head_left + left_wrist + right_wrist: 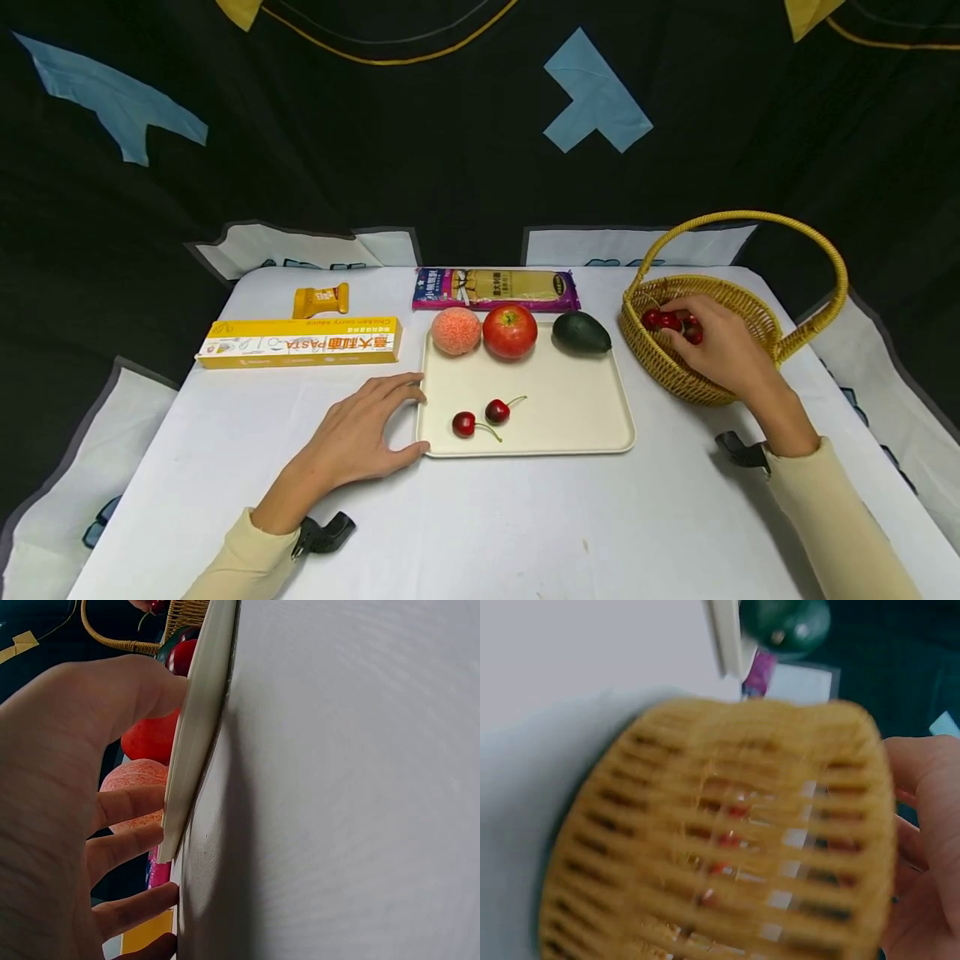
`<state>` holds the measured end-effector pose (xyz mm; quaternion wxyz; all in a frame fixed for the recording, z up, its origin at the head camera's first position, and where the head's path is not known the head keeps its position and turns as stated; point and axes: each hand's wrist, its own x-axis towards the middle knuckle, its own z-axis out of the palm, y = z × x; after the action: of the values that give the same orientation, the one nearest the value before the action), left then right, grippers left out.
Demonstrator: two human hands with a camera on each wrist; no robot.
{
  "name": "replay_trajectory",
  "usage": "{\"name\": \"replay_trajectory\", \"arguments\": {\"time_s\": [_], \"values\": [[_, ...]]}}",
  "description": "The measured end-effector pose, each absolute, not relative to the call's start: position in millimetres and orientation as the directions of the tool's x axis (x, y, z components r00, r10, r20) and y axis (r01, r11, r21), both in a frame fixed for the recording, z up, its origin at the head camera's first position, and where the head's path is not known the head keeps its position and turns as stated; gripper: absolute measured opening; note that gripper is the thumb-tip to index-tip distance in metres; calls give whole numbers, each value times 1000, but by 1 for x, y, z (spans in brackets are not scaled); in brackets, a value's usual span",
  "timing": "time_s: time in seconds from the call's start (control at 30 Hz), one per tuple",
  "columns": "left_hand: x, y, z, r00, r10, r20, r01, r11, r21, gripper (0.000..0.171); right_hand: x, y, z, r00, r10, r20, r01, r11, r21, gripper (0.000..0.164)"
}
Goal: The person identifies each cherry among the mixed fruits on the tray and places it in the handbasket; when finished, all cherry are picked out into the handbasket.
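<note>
Box (pixel 300 343) lies lengthwise near table's (pixel 525 517) far-left corner, just in from the left edge. Packet (pixel 321 301) behind it, toward the far edge. Left hand (pixel 363 433), palm down over the left half of the table, black band (pixel 326 533) on its wrist: thumb spread wide from the fingers, thumb on the near-left corner of the tray (pixel 562 408), fingertips about its left rim. Nothing wrapped in that hand. Tray lies mid-table, off the near edge. Bag (pixel 525 286) lies flat at middle of far edge, behind tray.

On tray, along its far rim, left to right: pink fruit (pixel 456 331) at far-left corner, apple (pixel 510 332) just beside it, avocado (pixel 579 333) on far-right corner. Cherry pair (pixel 464 424) toward tray's near-left part, stems on, pointing rightward.

Basket (pixel 660 367) stands near table's far-right corner, right of tray, tall handle (pixel 832 258) arching over. Right hand (pixel 720 346) reaches in over the near-right side of the rim, narrow, thumb and fingertips pinching cherries (pixel 667 320) at the basket mouth. Can't tell how many are held. More red shows low through the weave in the right wrist view, blurred.
</note>
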<state>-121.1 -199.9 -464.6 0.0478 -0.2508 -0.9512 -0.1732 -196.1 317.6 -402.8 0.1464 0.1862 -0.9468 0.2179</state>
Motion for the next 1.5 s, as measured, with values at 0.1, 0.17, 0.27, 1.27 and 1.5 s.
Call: {"name": "replay_trajectory", "arguments": {"time_s": [0.1,0.17,0.27,1.27,1.5], "values": [[-121,-200,-465,-873,458,166,488,818,306,54,-200,328,-403,-909,-260,326,-374,853,-363,41],[-120,-200,-465,-874,457,162,485,819,305,54,-203,334,-403,-926,-238,292,-340,863,-375,41],[-120,-201,-465,-875,457,159,484,819,307,54,-206,343,-404,-949,-201,242,-284,877,-388,42],[-121,-200,-466,-877,456,150,479,820,314,53,-233,384,-414,-986,-169,-7,-156,925,-345,49],[-121,-201,-465,-875,459,152,483,817,314,53,-237,385,-413,-982,-168,-85,-127,926,-355,53]]}}
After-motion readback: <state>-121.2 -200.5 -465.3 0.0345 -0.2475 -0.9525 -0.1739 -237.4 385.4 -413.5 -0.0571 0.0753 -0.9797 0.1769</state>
